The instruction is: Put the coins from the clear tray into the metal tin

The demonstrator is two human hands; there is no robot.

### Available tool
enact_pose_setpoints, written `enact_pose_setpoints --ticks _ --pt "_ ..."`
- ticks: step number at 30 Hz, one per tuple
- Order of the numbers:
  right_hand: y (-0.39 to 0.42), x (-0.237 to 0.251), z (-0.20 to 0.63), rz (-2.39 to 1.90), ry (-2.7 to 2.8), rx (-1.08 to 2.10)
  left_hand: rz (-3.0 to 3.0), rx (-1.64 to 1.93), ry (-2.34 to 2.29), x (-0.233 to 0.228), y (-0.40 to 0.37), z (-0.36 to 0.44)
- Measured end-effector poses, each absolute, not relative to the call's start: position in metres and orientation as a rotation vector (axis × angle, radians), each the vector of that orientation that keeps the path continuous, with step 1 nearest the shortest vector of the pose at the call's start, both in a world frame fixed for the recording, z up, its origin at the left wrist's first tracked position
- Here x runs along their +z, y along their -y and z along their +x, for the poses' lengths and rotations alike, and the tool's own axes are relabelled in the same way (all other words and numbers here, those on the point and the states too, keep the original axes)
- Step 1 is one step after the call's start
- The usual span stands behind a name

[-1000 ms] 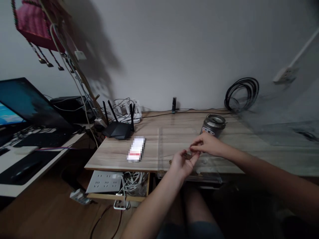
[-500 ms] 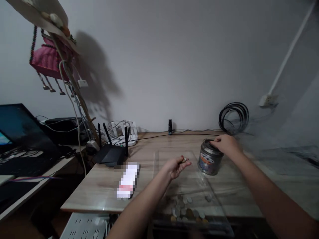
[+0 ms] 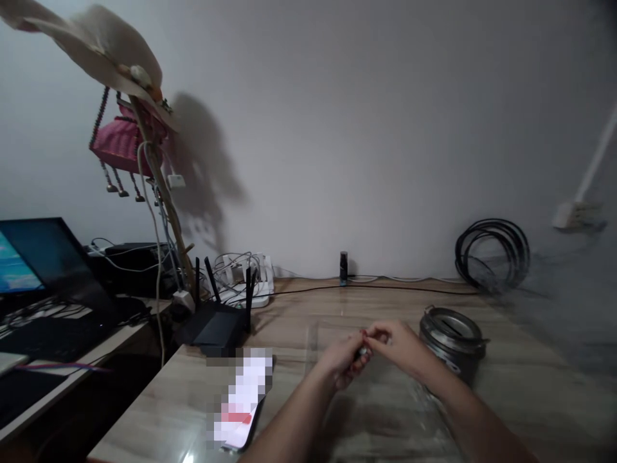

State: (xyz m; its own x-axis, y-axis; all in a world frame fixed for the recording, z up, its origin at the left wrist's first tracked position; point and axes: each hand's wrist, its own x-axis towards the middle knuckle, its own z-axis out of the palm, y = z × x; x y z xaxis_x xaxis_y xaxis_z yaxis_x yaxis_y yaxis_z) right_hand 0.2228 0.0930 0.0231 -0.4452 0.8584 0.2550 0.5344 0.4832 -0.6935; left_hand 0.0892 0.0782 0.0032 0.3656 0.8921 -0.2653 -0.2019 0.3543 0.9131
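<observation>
My left hand is curled closed around a few small coins, over the clear plastic tray. My right hand meets it from the right, its thumb and forefinger pinched together at the left fingertips. What lies in that pinch is too small to make out. Just behind the right wrist stands a round metal tin with a dark slot in its lid and a wire clasp. My right forearm hides part of the tin's lower side.
A lit phone lies on the wooden table left of my hands. Behind it are a black router and tangled white cables. A small dark bottle and a black cable coil are by the wall.
My right hand has left the tin's lid and come leftward to my left hand. The view has tilted up and turned left, so the coins lying in the tray are out of sight.
</observation>
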Motion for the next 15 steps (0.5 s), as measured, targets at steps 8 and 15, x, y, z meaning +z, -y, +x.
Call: enact_pose_setpoints --ticks 8,15 --pt "-0.081 0.041 0.289 -1.374 1.633 0.355 0.710 0.613 -0.811 0.010 -0.075 0.088" --pt "-0.105 0.039 0.363 -1.765 1.775 0.086 0.850 0.598 -0.830 0.009 -0.073 0.088"
